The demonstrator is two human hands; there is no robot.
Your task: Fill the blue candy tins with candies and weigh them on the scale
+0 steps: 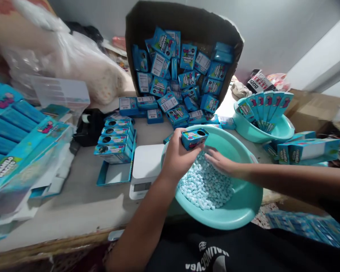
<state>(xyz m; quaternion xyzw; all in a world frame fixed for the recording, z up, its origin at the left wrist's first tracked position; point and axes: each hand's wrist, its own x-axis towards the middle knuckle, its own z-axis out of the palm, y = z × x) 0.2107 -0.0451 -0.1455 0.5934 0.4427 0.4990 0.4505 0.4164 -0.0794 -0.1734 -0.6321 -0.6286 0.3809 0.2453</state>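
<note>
My left hand [179,153] grips a small blue candy box [194,138] over the basin, with a dark oval opening on its upper face. My right hand [219,160] reaches into the turquoise basin [229,221], its fingers stretched out against the pale blue candies [205,187]. Its fingertips are partly hidden close below the box. To the left of the basin stands a white kitchen scale [147,162] with nothing on its plate. Beside the scale, several candy boxes with dark openings [115,141] stand in a row in a blue display tray [113,184].
A tipped cardboard carton [184,13] at the back spills many blue candy boxes onto the table [82,211]. At right, a smaller turquoise basin [248,130] holds flat printed cartons. A black tape dispenser [87,126] and filled display boxes [19,139] are at left.
</note>
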